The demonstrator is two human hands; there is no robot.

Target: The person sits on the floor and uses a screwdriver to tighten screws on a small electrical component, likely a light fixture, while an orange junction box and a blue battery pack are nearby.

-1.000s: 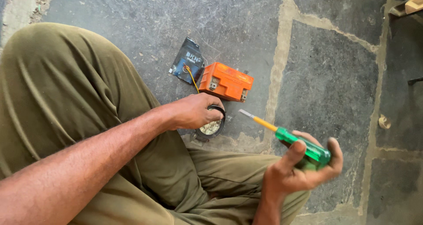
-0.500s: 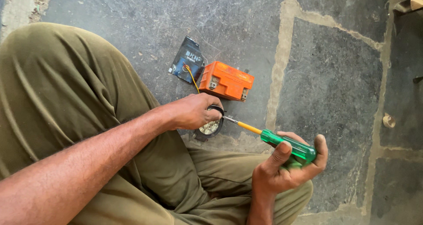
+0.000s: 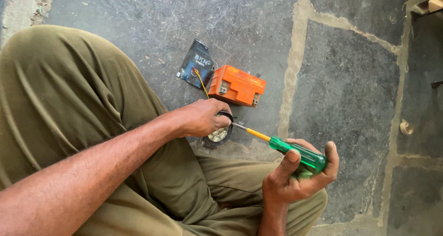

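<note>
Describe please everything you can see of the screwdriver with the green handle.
The screwdriver has a see-through green handle that looks like plastic, a yellow sleeve over the near part of the shaft, and a thin bare metal tip. It lies nearly level, slanting up to the left. The right hand grips the handle, palm up, thumb on top. The tip meets the small round black part that the left hand holds down on the stone floor; the contact point itself is hidden by fingers.
</note>
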